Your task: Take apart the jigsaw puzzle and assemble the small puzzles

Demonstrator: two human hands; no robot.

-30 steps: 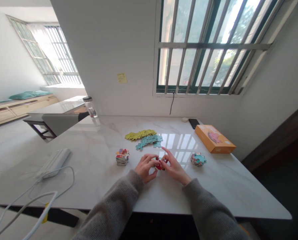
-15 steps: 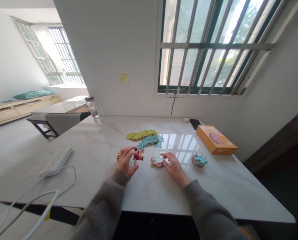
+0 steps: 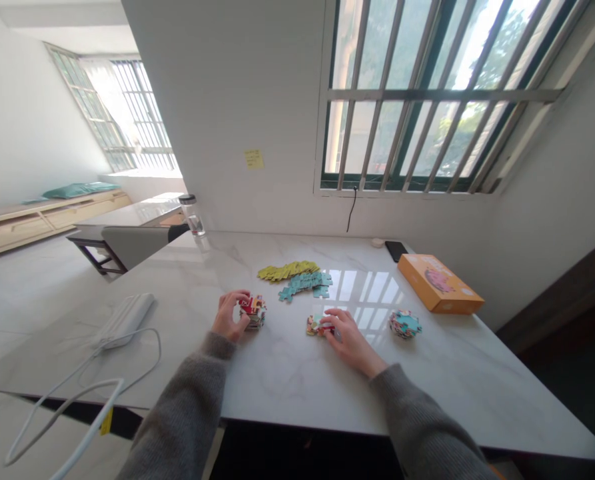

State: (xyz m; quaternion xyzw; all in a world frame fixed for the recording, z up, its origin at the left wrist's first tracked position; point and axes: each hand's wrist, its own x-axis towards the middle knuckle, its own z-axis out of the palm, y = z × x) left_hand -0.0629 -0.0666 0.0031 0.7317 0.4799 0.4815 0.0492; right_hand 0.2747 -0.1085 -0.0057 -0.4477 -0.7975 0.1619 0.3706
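Head view: the left hand (image 3: 228, 317) curls against a mixed stack of puzzle pieces (image 3: 254, 313), its fingers bunched at a red piece on top. I cannot tell whether that piece is gripped or only touched. The right hand (image 3: 352, 335) lies flat and open, its fingers resting over a small cluster (image 3: 316, 326) of pieces on the white marble surface (image 3: 287, 390). The stack and the cluster sit well apart, with the hands between them and slightly nearer the person.

The pieces look only partly grouped by colour. A yellow row (image 3: 288, 270) and a teal row (image 3: 304, 285) lie just beside each other beyond the hands, each keeping to one colour. The stack, the cluster and a rounded heap (image 3: 405, 324) to the right hold mixed colours, so a good share appear ungrouped. No finished picture shows anywhere on the surface.

Farther right, an orange box (image 3: 440, 283) lies flat with a picture on its top, near a black phone (image 3: 396, 251). At the far left stand a clear bottle (image 3: 193, 220) and a white power brick (image 3: 126, 320) with its cable (image 3: 82, 400) trailing off the edge.
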